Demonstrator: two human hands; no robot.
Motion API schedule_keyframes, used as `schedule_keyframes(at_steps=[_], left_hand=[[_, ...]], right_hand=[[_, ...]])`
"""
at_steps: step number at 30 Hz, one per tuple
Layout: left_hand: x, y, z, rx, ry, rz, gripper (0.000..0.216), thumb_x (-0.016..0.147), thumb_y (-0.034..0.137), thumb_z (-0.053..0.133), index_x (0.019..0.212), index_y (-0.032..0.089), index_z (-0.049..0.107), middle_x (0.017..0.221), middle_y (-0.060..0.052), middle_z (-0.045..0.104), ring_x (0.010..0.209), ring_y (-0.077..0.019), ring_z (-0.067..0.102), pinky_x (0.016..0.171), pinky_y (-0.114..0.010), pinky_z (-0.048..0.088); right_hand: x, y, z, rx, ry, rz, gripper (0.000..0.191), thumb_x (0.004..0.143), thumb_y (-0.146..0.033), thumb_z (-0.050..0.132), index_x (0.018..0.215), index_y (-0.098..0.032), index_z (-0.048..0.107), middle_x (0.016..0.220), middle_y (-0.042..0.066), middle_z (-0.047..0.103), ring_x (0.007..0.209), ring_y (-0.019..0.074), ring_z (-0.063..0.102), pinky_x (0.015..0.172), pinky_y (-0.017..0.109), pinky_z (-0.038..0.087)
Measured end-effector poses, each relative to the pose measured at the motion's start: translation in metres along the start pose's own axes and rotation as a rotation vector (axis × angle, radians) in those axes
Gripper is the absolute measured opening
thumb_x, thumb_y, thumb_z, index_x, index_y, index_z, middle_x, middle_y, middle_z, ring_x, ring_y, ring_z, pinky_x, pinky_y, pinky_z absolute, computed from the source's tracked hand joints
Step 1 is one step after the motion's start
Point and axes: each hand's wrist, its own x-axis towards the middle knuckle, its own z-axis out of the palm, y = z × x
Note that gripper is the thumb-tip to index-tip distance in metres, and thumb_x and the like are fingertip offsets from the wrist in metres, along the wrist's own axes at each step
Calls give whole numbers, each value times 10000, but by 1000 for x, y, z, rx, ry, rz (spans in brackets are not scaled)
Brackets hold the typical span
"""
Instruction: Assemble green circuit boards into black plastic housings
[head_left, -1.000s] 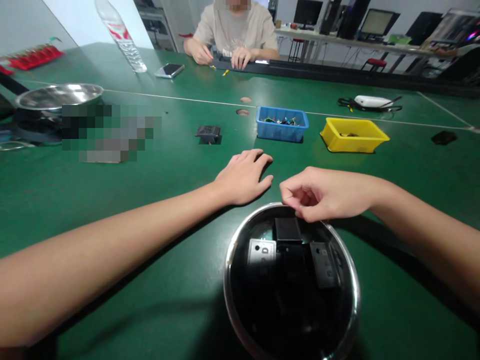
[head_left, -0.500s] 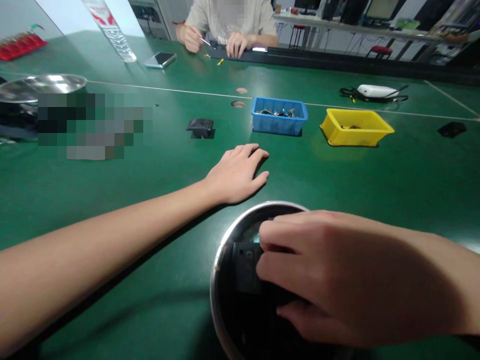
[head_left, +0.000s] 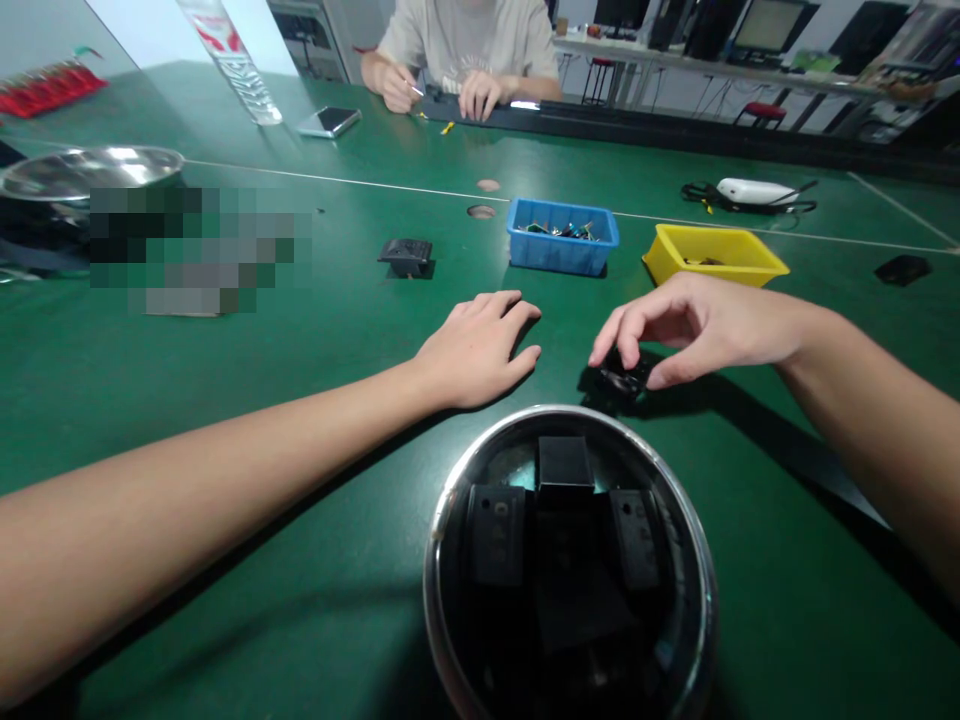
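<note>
My right hand (head_left: pixel 697 330) grips a small black plastic piece (head_left: pixel 624 376) between thumb and fingers, at the table surface just beyond the metal bowl. My left hand (head_left: pixel 484 350) lies flat on the green table with its fingers spread, holding nothing. The round metal bowl (head_left: pixel 436 560) stands close in front of me. Several black box-shaped plastic parts (head_left: pixel 496 535) are inside it; the lower part of the bowl is dark. Another black plastic part (head_left: pixel 407 256) sits on the table beyond my left hand.
A blue bin (head_left: pixel 562 250) with small metal parts and a yellow bin (head_left: pixel 716 256) stand farther back. At left are a second metal bowl (head_left: pixel 161 165), a phone (head_left: pixel 331 122) and a bottle (head_left: pixel 232 65). Across the table a person (head_left: pixel 469 50) works with both hands.
My right hand has moved out of the bowl, up and away from me, and now has a black plastic piece at the table. My left hand stays in place.
</note>
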Motion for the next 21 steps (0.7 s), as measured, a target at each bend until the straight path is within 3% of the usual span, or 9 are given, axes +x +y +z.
schedule_keyframes(at_steps=[4,7,10,15,19,21], left_hand=[[0,1,1,12,3,2,541,1023,454,431,1460,149,521,1579,-175,471,1438,-357,468,1175,-532,406],[0,2,1,9,7,-3,532,1022,447,437,1456,151,523,1570,-174,480,1436,-357,470,1171,-535,411],[0,2,1,-3,12,-4,523,1022,447,447,1449,157,530,1562,-175,489,1430,-360,474,1169,-545,414],[-2,3,0,-11,14,0,514,1025,430,479,1453,151,534,1569,-189,484,1441,-363,469,1180,-553,409],[-4,5,-3,-20,10,-20,492,1024,408,510,1442,151,549,1573,-199,484,1450,-358,467,1176,-550,422],[-4,4,-3,-24,9,-7,500,1015,402,538,1442,142,550,1567,-209,488,1458,-361,459,1174,-545,431]], right_hand=[[-2,4,-1,-99,-167,157,250,746,-165,753,992,-183,715,1162,65,755,1059,209,700,968,357,544],[4,-14,16,-146,-114,85,305,767,-161,711,1071,-188,721,1162,66,745,1081,220,676,960,348,523],[14,-35,38,-210,-19,51,327,854,-213,668,1176,-173,702,1005,50,745,866,179,664,799,305,517],[36,-52,57,-404,-187,27,361,848,-105,623,1188,-171,724,805,-8,698,657,125,562,647,244,418],[59,-53,54,-336,-358,8,238,814,-39,586,977,-127,735,698,-40,623,602,91,524,584,205,378],[73,-52,52,-236,-490,27,222,803,-53,606,977,-119,726,662,-56,597,566,81,515,545,191,368]])
